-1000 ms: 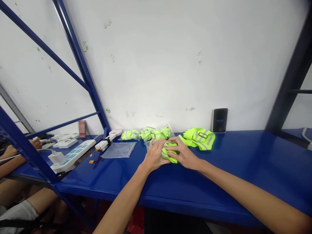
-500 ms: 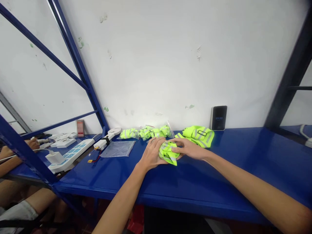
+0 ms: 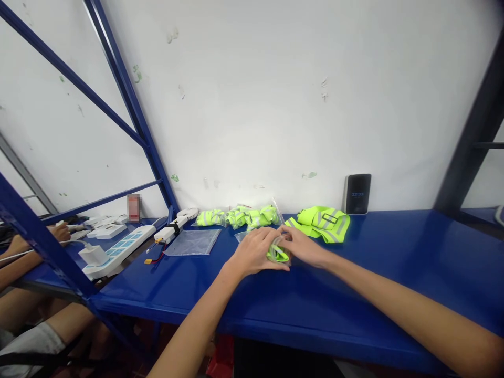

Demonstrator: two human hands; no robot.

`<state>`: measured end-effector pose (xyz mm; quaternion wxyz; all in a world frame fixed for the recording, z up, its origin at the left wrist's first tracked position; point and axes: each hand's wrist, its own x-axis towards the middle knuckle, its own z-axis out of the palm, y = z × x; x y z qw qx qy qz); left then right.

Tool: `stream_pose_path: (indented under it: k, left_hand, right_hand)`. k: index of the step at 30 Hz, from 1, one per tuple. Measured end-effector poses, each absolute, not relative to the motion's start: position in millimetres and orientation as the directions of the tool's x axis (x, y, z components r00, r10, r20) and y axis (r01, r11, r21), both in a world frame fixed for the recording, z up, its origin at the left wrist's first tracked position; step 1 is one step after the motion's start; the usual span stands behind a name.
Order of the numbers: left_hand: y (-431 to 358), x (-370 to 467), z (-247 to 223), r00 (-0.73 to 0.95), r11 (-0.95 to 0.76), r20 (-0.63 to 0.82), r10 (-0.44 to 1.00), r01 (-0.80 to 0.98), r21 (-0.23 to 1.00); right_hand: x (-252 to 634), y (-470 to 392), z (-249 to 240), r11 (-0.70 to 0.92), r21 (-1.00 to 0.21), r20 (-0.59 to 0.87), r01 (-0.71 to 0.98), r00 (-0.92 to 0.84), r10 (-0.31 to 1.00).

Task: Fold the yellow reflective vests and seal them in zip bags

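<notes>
Between my two hands is a folded neon-yellow reflective strap point(image 3: 277, 255), apparently inside a clear plastic bag whose edge curves around it. My left hand point(image 3: 255, 252) wraps the bundle from the left, thumb along its near side. From the right, my right hand point(image 3: 305, 245) closes its fingers on the bag's rim and the strap, partly hiding both. Just beyond my right hand lies a loose neon-yellow reflective strap point(image 3: 325, 223) with a black buckle. Several bagged yellow straps point(image 3: 252, 215) rest by the wall, behind my left hand.
A flat clear zip bag point(image 3: 192, 242) lies left of my hands, near a white handheld fan point(image 3: 186, 214) and a wired white module point(image 3: 167, 233). A phone-like device point(image 3: 357, 194) leans on the wall. Left, beyond the blue frame, are a power strip point(image 3: 122, 252) and another person's hands point(image 3: 59, 232).
The yellow bundle, more exposed before, now sits lower between my hands with clear plastic around it. My right hand has shifted to its upper right side. The view has tilted slightly.
</notes>
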<state>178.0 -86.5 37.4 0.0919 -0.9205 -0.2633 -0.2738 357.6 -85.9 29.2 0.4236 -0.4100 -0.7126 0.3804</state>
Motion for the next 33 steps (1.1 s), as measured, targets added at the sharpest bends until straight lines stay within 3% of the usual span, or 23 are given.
stream_pose_path:
  k: [2,4,9,13,15,17,24,30,33]
  left_hand:
    - [-89.4,170.9,44.6,0.716,-0.841,0.511,0.476,0.541,0.027]
    - [-94.1,166.0,50.2,0.72,-0.837,0.479,0.502,0.543,0.06]
    - [-103.5,172.8,49.5,0.74,-0.836,0.465,0.485,0.548,-0.001]
    - [-99.1,186.1,41.0,0.729,-0.786,0.469,0.498,0.608,-0.11]
    - [-97.4,190.7,39.2,0.734,-0.764,0.444,0.514,0.627,-0.152]
    - [-100.1,192.9,41.3,0.744,-0.764,0.418,0.521,0.625,-0.161]
    - [-112.8,180.2,69.8,0.674,-0.744,0.361,0.644,0.662,0.092]
    - [-82.4,171.6,77.8,0.669,-0.704,0.218,0.71,0.683,0.197]
    - [-75.7,175.2,73.4,0.658,-0.696,0.227,0.718,0.693,0.19]
  right_hand:
    - [367.0,-89.3,33.7,0.18,-0.978,0.099,0.108,-0.517,0.85]
    - [373.3,-92.1,38.6,0.098,-0.994,0.04,0.054,-0.648,0.761]
    - [358.2,-93.8,37.1,0.371,-0.909,0.212,0.189,-0.557,0.803]
    - [335.9,-90.1,25.7,0.666,-0.676,0.506,0.316,-0.458,0.731]
    - [332.4,-87.9,20.8,0.691,-0.601,0.546,0.402,-0.425,0.722]
    - [336.5,-86.4,17.4,0.673,-0.623,0.517,0.398,-0.437,0.736]
    - [374.7,-78.8,9.0,0.356,-0.926,0.257,0.126,-0.48,0.839]
    - [374.0,-74.7,3.3,0.032,-0.99,0.088,-0.137,-0.425,0.901]
    - [371.6,-82.2,10.0,-0.05,-0.978,0.04,-0.201,-0.421,0.906]
